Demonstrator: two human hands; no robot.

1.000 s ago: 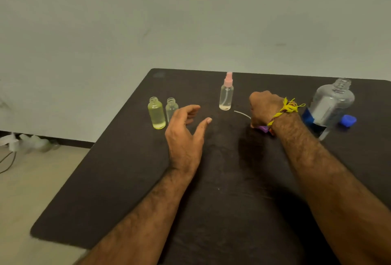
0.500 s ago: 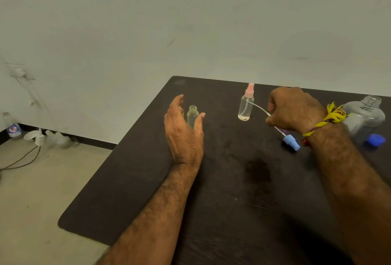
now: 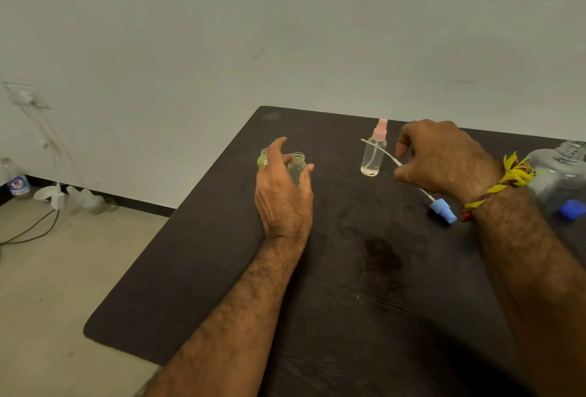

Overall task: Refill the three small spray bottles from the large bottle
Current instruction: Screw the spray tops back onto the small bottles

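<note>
Clear capless bottle [image 3: 298, 165] within cupped, parted left hand [image 3: 283, 195] — right hand [image 3: 444, 158] pinching blue-capped sprayer tube [image 3: 441, 206].

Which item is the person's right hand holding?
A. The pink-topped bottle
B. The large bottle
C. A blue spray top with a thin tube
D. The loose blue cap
C: the right hand pinches the thin tube of the blue spray top, which hangs just above the table.

dark table [image 3: 222, 285], floor cable [image 3: 31, 231], wall socket [image 3: 23, 95]
</note>
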